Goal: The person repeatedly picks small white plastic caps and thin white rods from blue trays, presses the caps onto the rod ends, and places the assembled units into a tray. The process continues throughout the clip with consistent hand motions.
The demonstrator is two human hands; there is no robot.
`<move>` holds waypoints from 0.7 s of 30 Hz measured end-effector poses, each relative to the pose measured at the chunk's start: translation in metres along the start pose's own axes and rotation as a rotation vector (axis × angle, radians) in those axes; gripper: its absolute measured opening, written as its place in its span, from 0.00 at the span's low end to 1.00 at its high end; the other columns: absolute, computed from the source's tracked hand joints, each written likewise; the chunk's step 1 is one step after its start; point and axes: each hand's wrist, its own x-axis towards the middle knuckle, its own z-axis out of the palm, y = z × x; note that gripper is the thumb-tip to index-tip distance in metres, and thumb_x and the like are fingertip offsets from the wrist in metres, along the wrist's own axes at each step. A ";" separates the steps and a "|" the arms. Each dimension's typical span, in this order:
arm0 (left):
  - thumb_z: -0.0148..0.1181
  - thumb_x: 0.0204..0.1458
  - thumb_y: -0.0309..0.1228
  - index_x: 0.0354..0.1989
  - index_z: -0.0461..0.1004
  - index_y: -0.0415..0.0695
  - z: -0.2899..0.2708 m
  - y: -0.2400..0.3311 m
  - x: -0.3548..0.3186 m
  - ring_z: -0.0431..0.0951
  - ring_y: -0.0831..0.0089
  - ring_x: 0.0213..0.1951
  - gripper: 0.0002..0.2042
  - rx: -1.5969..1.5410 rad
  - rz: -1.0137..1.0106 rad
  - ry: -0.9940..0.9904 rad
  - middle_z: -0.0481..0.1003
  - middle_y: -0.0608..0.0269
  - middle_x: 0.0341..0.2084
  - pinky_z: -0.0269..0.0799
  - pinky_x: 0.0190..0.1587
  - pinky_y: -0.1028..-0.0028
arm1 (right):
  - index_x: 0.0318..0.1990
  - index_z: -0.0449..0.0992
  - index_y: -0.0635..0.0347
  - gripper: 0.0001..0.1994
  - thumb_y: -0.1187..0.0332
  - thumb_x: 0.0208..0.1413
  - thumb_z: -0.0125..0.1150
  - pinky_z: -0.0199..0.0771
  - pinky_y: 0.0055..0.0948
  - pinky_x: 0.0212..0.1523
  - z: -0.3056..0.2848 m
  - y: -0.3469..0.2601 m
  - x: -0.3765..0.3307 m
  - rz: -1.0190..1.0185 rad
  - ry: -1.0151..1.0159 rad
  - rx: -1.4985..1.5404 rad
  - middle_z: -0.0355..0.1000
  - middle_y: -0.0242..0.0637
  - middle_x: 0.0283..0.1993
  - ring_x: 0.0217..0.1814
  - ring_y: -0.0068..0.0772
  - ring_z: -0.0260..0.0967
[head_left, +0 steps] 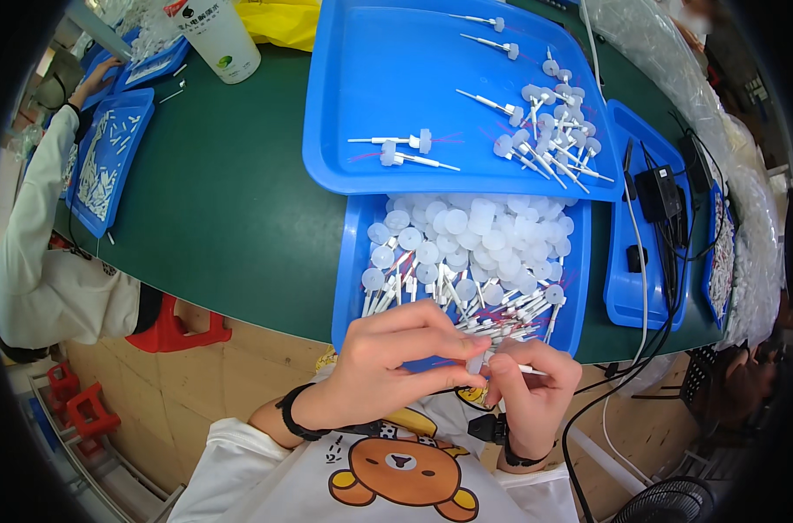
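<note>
My left hand (396,349) is closed in a pinch on a small translucent plastic disc (476,363). Against it, my right hand (536,383) grips a thin white stick (530,370), whose end juts out past the fingers. The two sets of fingertips meet just in front of the lower blue tray (347,270). That tray holds a heap of translucent discs (501,231) and many white sticks with reddish wires (405,283). Overlapping its far side is an upper blue tray (370,78) with assembled stick-and-disc pieces (553,131), mostly clustered at its right.
A white cup (217,44) stands at the back left by a yellow bag (279,22). On the right, a blue tray (623,296) holds a black adapter (658,192) and cables. Another person's sleeve (34,200) reaches toward trays on the left.
</note>
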 end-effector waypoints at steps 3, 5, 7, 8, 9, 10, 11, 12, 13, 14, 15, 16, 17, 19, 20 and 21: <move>0.82 0.35 0.25 0.41 0.86 0.40 -0.001 0.000 0.001 0.79 0.75 0.31 0.20 0.004 0.019 -0.007 0.78 0.63 0.29 0.73 0.32 0.78 | 0.31 0.80 0.71 0.04 0.78 0.57 0.66 0.64 0.18 0.20 -0.002 -0.001 -0.002 0.051 -0.039 0.062 0.77 0.35 0.25 0.21 0.20 0.72; 0.82 0.35 0.26 0.41 0.86 0.40 -0.003 0.001 0.001 0.78 0.75 0.31 0.20 0.011 0.032 -0.012 0.78 0.64 0.29 0.72 0.32 0.78 | 0.33 0.79 0.71 0.04 0.78 0.59 0.65 0.67 0.19 0.23 -0.003 0.003 -0.002 0.063 -0.084 0.138 0.78 0.35 0.26 0.24 0.20 0.73; 0.83 0.35 0.27 0.41 0.86 0.40 -0.004 0.004 0.002 0.78 0.75 0.32 0.21 0.041 0.038 0.014 0.78 0.64 0.29 0.72 0.32 0.78 | 0.35 0.78 0.71 0.04 0.78 0.60 0.62 0.70 0.21 0.26 -0.004 -0.002 -0.001 0.055 -0.093 0.115 0.77 0.36 0.27 0.26 0.21 0.74; 0.83 0.35 0.27 0.41 0.86 0.40 -0.004 0.005 0.002 0.78 0.75 0.32 0.21 0.056 0.042 0.025 0.78 0.65 0.29 0.72 0.33 0.78 | 0.36 0.77 0.71 0.04 0.78 0.61 0.61 0.71 0.22 0.28 -0.005 -0.005 -0.001 0.051 -0.096 0.104 0.77 0.36 0.27 0.27 0.22 0.74; 0.81 0.36 0.28 0.44 0.85 0.42 -0.007 0.006 0.003 0.77 0.73 0.32 0.22 0.102 0.047 0.026 0.78 0.64 0.29 0.72 0.33 0.76 | 0.36 0.77 0.71 0.04 0.77 0.62 0.60 0.71 0.22 0.29 -0.008 -0.007 -0.001 0.076 -0.107 0.060 0.77 0.35 0.27 0.27 0.22 0.74; 0.80 0.38 0.28 0.46 0.84 0.43 -0.009 0.007 0.003 0.77 0.71 0.31 0.22 0.149 0.053 0.027 0.77 0.63 0.30 0.72 0.34 0.74 | 0.36 0.77 0.71 0.04 0.77 0.62 0.59 0.72 0.23 0.30 -0.013 -0.010 0.000 0.102 -0.119 0.017 0.77 0.35 0.27 0.27 0.22 0.74; 0.78 0.40 0.28 0.48 0.84 0.44 -0.011 0.008 0.003 0.77 0.69 0.31 0.23 0.196 0.057 0.030 0.77 0.63 0.30 0.72 0.34 0.73 | 0.36 0.76 0.70 0.04 0.77 0.62 0.58 0.72 0.23 0.31 -0.019 -0.012 0.000 0.128 -0.132 -0.026 0.76 0.35 0.26 0.27 0.22 0.74; 0.78 0.41 0.28 0.50 0.83 0.44 -0.011 0.008 0.003 0.76 0.68 0.32 0.23 0.262 0.035 0.057 0.77 0.62 0.30 0.71 0.36 0.72 | 0.35 0.76 0.69 0.04 0.77 0.62 0.58 0.71 0.22 0.30 -0.024 -0.016 0.004 0.101 -0.178 -0.115 0.76 0.35 0.26 0.27 0.21 0.74; 0.77 0.41 0.28 0.51 0.82 0.44 -0.011 0.009 0.003 0.76 0.67 0.32 0.24 0.327 0.012 0.085 0.77 0.62 0.30 0.71 0.37 0.71 | 0.35 0.76 0.69 0.04 0.77 0.62 0.57 0.70 0.22 0.30 -0.026 -0.018 0.008 0.110 -0.139 -0.150 0.76 0.35 0.26 0.27 0.21 0.73; 0.76 0.42 0.29 0.53 0.81 0.44 -0.012 0.008 0.004 0.76 0.66 0.33 0.25 0.388 -0.006 0.108 0.76 0.62 0.31 0.70 0.39 0.70 | 0.35 0.76 0.68 0.04 0.77 0.62 0.57 0.70 0.22 0.29 -0.027 -0.021 0.012 0.118 -0.092 -0.188 0.75 0.35 0.26 0.27 0.20 0.73; 0.75 0.43 0.28 0.53 0.80 0.44 -0.015 0.006 0.004 0.75 0.66 0.34 0.24 0.486 0.006 0.097 0.76 0.62 0.31 0.70 0.40 0.69 | 0.35 0.76 0.68 0.04 0.77 0.62 0.57 0.70 0.22 0.29 -0.028 -0.023 0.015 0.126 -0.044 -0.226 0.75 0.35 0.26 0.27 0.20 0.73; 0.74 0.44 0.28 0.53 0.79 0.44 -0.020 0.002 0.003 0.75 0.65 0.35 0.24 0.583 0.019 0.087 0.75 0.62 0.31 0.69 0.41 0.68 | 0.35 0.76 0.67 0.04 0.77 0.63 0.56 0.69 0.21 0.28 -0.028 -0.022 0.020 0.091 0.048 -0.206 0.75 0.34 0.26 0.26 0.19 0.71; 0.73 0.45 0.28 0.53 0.79 0.44 -0.023 0.001 0.005 0.74 0.64 0.36 0.24 0.687 0.032 0.071 0.75 0.62 0.32 0.68 0.42 0.67 | 0.35 0.75 0.67 0.05 0.76 0.63 0.57 0.68 0.22 0.28 -0.027 -0.026 0.028 0.041 0.161 -0.193 0.75 0.34 0.28 0.24 0.19 0.69; 0.72 0.47 0.27 0.51 0.79 0.44 -0.025 -0.005 0.004 0.74 0.64 0.37 0.20 0.739 0.062 0.054 0.74 0.64 0.32 0.67 0.42 0.66 | 0.43 0.76 0.68 0.07 0.72 0.65 0.57 0.68 0.22 0.29 -0.035 -0.028 0.043 -0.063 0.203 -0.199 0.76 0.35 0.30 0.27 0.19 0.70; 0.71 0.47 0.27 0.50 0.79 0.44 -0.026 -0.007 0.005 0.73 0.64 0.37 0.19 0.768 0.080 0.039 0.74 0.64 0.33 0.66 0.42 0.66 | 0.47 0.75 0.68 0.08 0.72 0.65 0.57 0.68 0.22 0.30 -0.034 -0.032 0.055 -0.104 0.223 -0.214 0.76 0.36 0.31 0.28 0.20 0.70; 0.70 0.47 0.27 0.49 0.79 0.44 -0.026 -0.008 0.006 0.73 0.64 0.38 0.18 0.786 0.084 0.019 0.74 0.64 0.33 0.66 0.42 0.66 | 0.51 0.73 0.68 0.11 0.71 0.66 0.57 0.69 0.23 0.30 -0.030 -0.037 0.068 -0.145 0.246 -0.232 0.76 0.37 0.32 0.29 0.21 0.71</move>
